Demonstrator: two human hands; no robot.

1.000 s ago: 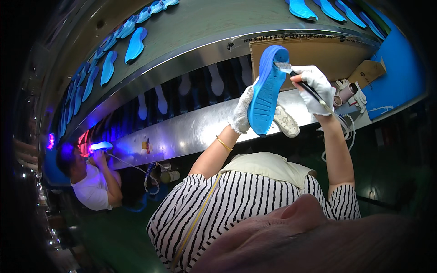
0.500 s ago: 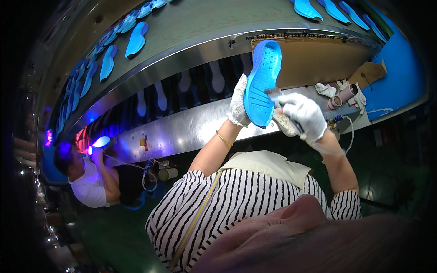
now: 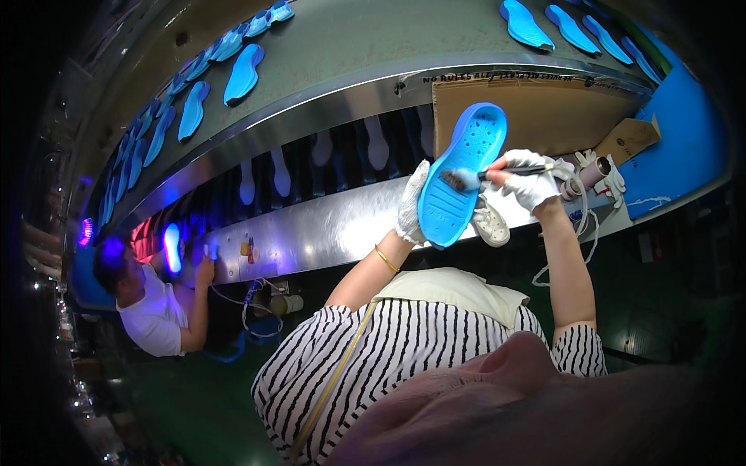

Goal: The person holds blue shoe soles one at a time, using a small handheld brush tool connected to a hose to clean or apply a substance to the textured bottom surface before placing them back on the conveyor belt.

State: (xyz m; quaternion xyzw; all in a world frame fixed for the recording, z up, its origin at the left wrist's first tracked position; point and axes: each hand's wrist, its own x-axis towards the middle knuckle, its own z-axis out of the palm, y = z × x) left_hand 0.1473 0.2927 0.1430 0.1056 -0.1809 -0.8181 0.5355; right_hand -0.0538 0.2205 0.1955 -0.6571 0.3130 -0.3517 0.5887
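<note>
A blue shoe sole [image 3: 448, 213], hollow side up with small holes and ridges, is tilted in front of me. My left hand [image 3: 411, 203], in a white glove, is closed around its left edge. A brush [image 3: 465, 180] with dark bristles and a dark handle is gripped by my gloved right hand [image 3: 525, 180], whose fingertips are bare. The bristles touch the middle of the sole's inner face. Partly behind the sole, a white shoe [image 3: 490, 224] stands at the bench edge.
Rows of blue soles [image 3: 245, 74] lie on a green conveyor belt [image 3: 373, 31] beyond a metal bench [image 3: 311, 225]. A cardboard sheet [image 3: 536, 116], white gloves [image 3: 614, 182] and a pinkish cylinder [image 3: 596, 171] are at right. A co-worker [image 3: 151, 303] sits at left.
The sole has moved nearer and slightly right. The brush has gone from the sole's right edge onto its inner face. The co-worker's hands have moved apart, and the soles on the belt have shifted right.
</note>
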